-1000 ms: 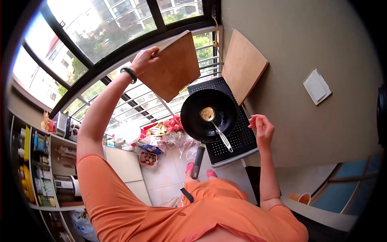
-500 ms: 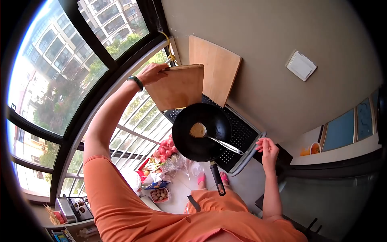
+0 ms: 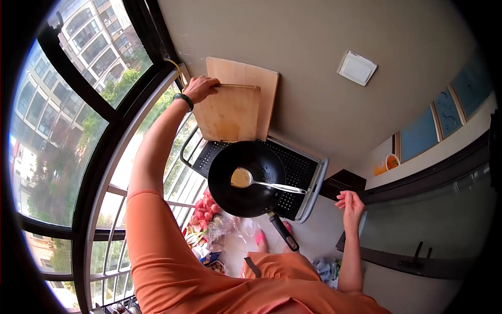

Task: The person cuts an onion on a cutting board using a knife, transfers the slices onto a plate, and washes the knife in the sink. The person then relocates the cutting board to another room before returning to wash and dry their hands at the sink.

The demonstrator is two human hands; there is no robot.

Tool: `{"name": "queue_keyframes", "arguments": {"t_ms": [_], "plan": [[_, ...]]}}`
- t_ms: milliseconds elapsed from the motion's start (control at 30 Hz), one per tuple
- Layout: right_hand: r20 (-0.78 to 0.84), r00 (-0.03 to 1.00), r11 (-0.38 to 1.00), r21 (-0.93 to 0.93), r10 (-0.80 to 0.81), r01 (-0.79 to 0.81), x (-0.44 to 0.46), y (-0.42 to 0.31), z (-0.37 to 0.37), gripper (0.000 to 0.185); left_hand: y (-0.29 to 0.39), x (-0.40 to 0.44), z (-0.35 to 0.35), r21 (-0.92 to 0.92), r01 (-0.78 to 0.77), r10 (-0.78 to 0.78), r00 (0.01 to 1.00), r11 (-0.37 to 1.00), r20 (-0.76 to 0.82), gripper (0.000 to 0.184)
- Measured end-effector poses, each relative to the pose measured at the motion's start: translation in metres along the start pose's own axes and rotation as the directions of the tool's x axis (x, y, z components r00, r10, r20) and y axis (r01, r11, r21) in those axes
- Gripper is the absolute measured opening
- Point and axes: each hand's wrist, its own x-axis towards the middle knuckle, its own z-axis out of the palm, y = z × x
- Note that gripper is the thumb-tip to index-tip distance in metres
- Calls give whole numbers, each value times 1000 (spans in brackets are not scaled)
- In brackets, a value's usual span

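Observation:
My left hand [image 3: 200, 89] is closed on the top edge of a small wooden cutting board [image 3: 230, 112], which stands upright near the wall. Behind it a larger, paler cutting board [image 3: 246, 70] leans on the wall. In front of the boards a black wok [image 3: 251, 201] sits on a perforated black rack shelf [image 3: 300, 172], its handle toward me. A metal ladle [image 3: 280, 186] lies in the wok, with brownish stuff in its bowl. My right hand [image 3: 351, 204] hangs in the air right of the rack, fingers loosely spread, holding nothing.
Windows with white bars [image 3: 112, 209] line the left side. On the floor by the rack lie pink-red round produce [image 3: 205, 209] and plastic bags [image 3: 222, 230]. A white switch plate [image 3: 357, 68] is on the wall; an orange-and-white tub [image 3: 388, 164] stands at right.
The small board has moved back toward the larger one and now overlaps it more, my left hand still on it. My view has turned a little; my right hand stays raised.

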Motion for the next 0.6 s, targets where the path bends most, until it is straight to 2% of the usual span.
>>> {"name": "queue_keyframes", "arguments": {"t_ms": [33,167,233,267,300,367,433,500,533,567,600], "plan": [[-9,1000,1000,-15,11,-12,-5,0,-3,28,5,4,0,103,19,-17,1000,994,-16,27],[-88,995,998,-51,39,-44,-16,10,-23,30,-8,25,21,44,64,-58,991,997,-122,30],[-122,990,996,-43,73,-79,-20,20,-37,28,-3,25,32,-5,122,-120,964,992,-237,35],[-137,987,995,-46,80,-87,-22,24,-44,28,-1,25,36,-50,163,-171,962,985,-215,38],[-147,985,994,-50,91,-100,-23,26,-51,28,0,26,44,-12,126,-124,944,992,-307,39],[-161,982,992,-54,101,-111,-23,33,-64,28,-6,27,59,-29,92,-97,932,995,-348,43],[-165,982,993,-60,93,-104,-20,43,-78,28,6,20,60,-49,129,-138,936,990,-324,50],[-164,981,993,-31,107,-113,-13,53,-93,29,20,16,59,29,95,-68,860,995,-506,55],[-168,980,994,-8,107,-110,-9,58,-101,29,27,14,56,26,119,-87,848,993,-523,57],[-161,980,993,0,119,-121,-4,63,-110,29,37,12,55,-31,132,-124,783,991,-609,48],[-173,978,993,24,120,-118,3,68,-120,30,60,9,45,-103,211,-227,728,972,-647,40]]}}
